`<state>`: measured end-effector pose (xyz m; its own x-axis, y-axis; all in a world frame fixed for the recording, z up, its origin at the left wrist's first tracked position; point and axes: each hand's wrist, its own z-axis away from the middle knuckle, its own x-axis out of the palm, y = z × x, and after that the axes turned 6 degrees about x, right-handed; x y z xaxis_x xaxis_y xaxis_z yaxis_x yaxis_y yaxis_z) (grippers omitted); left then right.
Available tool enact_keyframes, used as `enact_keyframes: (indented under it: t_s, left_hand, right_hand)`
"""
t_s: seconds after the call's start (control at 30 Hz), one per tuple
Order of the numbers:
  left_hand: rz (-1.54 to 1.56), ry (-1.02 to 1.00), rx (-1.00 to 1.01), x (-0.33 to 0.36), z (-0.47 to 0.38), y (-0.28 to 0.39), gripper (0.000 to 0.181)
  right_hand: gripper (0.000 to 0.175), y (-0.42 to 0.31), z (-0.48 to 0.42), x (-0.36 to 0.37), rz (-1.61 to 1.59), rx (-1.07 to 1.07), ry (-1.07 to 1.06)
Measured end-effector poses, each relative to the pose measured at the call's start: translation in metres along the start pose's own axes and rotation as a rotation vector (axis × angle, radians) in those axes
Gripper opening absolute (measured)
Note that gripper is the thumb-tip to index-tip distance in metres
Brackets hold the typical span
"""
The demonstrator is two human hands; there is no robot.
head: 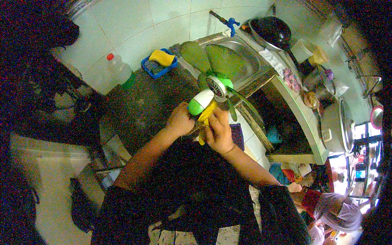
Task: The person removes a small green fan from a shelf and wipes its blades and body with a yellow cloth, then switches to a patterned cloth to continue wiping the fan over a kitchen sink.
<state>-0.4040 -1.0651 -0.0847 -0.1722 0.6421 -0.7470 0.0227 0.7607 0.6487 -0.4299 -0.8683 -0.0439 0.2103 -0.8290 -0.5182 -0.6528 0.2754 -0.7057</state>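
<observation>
An electric fan without its front guard [200, 102], with a white and green motor housing, is held up in front of my body. Its green blades [225, 61] reach over the sink's near-left corner. My left hand [181, 120] is closed around the fan just below the housing; the part inside the grip is hidden. A yellow cloth [208, 111] is bunched in the fingers of my right hand [219, 130]. That cloth lies against the underside of the housing, and a loose end hangs between my hands.
Behind the blades is a metal sink [255, 64] with a blue faucet [232, 24]. On the dark counter [153, 95], a yellow sponge [161, 57] rests in a blue tray [159, 75] near a red-capped bottle [118, 65]. Rightward are a black wok [271, 32], a large pot [335, 128] and a person [337, 211].
</observation>
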Motion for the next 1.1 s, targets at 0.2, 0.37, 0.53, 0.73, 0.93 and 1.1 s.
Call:
enact_keyframes:
  t_s: [0.2, 0.37, 0.53, 0.73, 0.93, 1.1]
  left_hand:
    - [-0.001, -0.080, 0.061, -0.007, -0.002, 0.010, 0.046]
    - [-0.163, -0.375, 0.103, -0.035, -0.012, 0.038, 0.064]
    - [-0.245, -0.190, 0.353, 0.000, -0.010, 0.000, 0.079]
    - [-0.700, 0.032, 0.405, 0.061, 0.002, -0.059, 0.063]
    - [-0.166, -0.027, 0.416, 0.010, 0.001, -0.010, 0.062]
    - [-0.022, -0.194, 0.268, -0.008, -0.004, 0.000, 0.052]
  right_hand:
    - [0.047, -0.031, -0.006, -0.053, 0.022, -0.124, 0.250]
    - [0.073, -0.075, -0.064, -0.053, 0.466, 0.029, 0.007]
    - [0.063, -0.072, -0.071, -0.019, 0.327, -0.040, 0.067]
    - [0.038, -0.057, -0.051, -0.016, 0.379, -0.441, -0.034]
    - [0.068, -0.066, -0.061, -0.025, 0.278, -0.125, 0.138]
    - [0.082, -0.059, -0.043, -0.008, 0.340, 0.045, 0.202]
